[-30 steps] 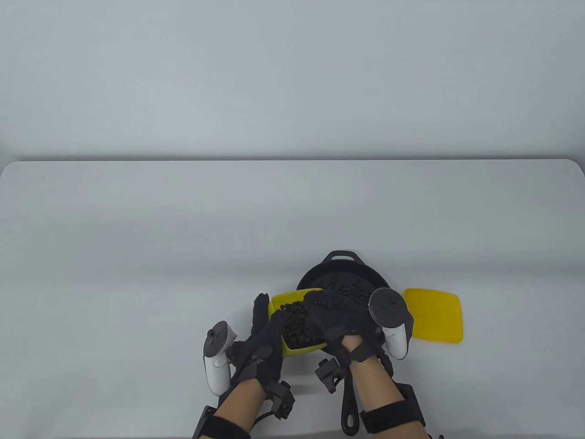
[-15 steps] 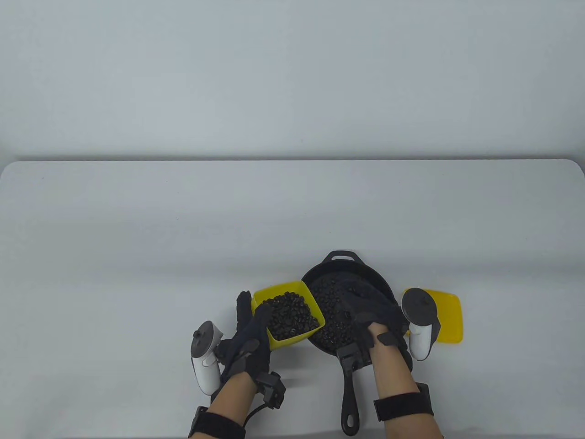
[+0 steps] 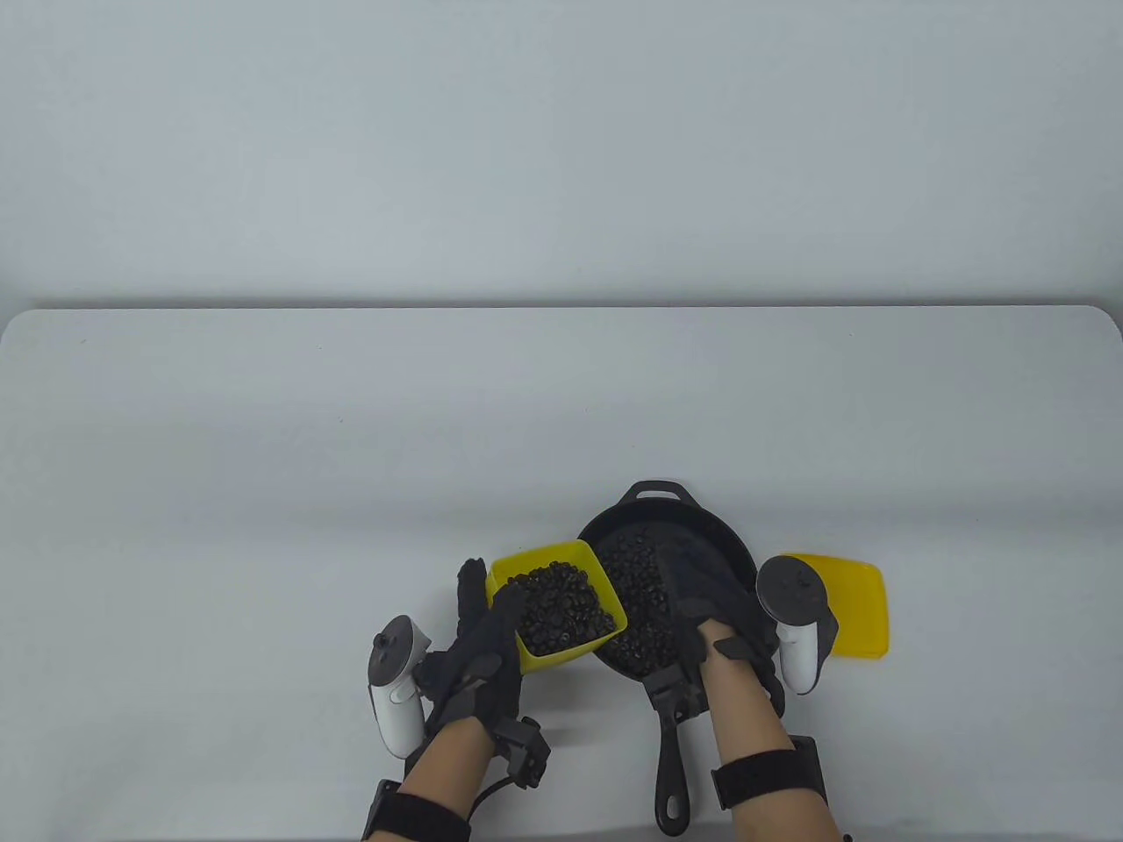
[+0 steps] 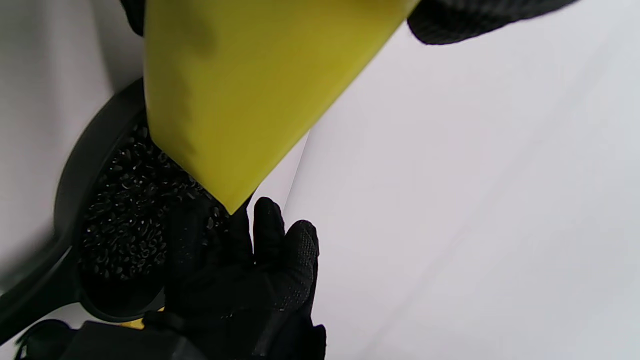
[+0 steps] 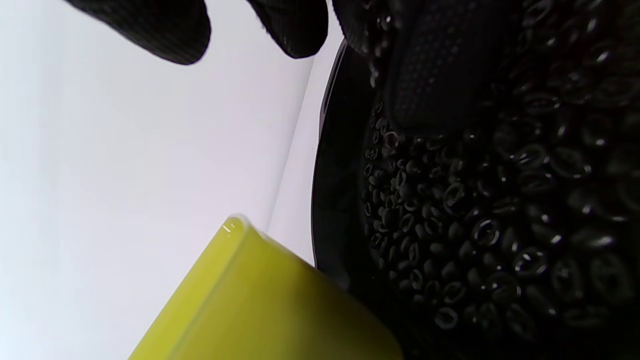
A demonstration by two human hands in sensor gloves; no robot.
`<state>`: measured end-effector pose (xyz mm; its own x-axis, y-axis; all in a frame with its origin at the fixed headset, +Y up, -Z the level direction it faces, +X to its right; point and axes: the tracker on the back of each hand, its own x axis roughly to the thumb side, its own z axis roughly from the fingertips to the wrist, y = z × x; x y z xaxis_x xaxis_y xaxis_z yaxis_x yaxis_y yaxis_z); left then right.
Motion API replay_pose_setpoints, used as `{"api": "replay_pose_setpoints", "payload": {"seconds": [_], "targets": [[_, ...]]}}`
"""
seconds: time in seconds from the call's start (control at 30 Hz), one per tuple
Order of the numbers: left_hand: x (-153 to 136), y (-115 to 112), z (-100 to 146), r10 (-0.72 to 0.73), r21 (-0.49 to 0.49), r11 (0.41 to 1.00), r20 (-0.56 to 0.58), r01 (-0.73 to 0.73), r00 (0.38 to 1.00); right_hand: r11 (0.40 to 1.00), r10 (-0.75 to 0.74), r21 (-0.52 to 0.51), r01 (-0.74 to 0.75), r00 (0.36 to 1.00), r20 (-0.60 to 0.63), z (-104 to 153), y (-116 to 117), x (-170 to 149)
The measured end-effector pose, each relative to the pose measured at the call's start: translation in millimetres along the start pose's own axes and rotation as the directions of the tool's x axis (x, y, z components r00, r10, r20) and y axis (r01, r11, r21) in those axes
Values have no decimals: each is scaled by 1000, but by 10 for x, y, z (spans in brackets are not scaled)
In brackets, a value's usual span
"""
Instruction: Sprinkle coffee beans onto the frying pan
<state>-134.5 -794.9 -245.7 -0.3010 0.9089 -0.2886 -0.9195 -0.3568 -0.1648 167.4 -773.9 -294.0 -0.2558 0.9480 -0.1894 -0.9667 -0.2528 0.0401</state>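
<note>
While the left hand [image 3: 478, 645] grips the yellow container [image 3: 559, 609] by its left wall, thumb over the rim and fingers behind the outer face, the tub is held lifted beside the left rim of the frying pan [image 3: 667, 579]; in the left wrist view its underside [image 4: 240, 100] hangs clear above the pan, one corner pointing down. The right hand [image 3: 715, 605] lies over the right half of the pan, fingers [image 5: 440, 75] extended down among the coffee beans [image 3: 636, 588] already spread there; whether it pinches any beans cannot be told. More beans [image 3: 561, 605] fill the tub to roughly its rim. The pan sits near the front edge of the table [image 3: 263, 438], right of centre, its long handle [image 3: 671, 772] pointing toward that edge and a small helper loop on the far side. A yellow lid [image 3: 855, 605] lies flat just right of the pan.

Handling, as judged: the beans are light, hard, dry and loose, so they roll and scatter readily and are best taken as a small pinch or loose handful and let fall low over the pan. The tub appears thin, smooth plastic, light even when full; a grip across one wall with the thumb hooked inside suits it, though tilting too far would dump rather than sprinkle. The pan looks like cast iron, heavy and rigid, and should stay put unheld.
</note>
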Motion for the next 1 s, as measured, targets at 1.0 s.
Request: {"api": "replay_pose_setpoints", "payload": {"seconds": [1.0], "targets": [[44, -16, 20, 12, 4, 1000, 17, -12, 1000, 795, 592, -374, -478, 748, 300, 270, -59, 486]]}}
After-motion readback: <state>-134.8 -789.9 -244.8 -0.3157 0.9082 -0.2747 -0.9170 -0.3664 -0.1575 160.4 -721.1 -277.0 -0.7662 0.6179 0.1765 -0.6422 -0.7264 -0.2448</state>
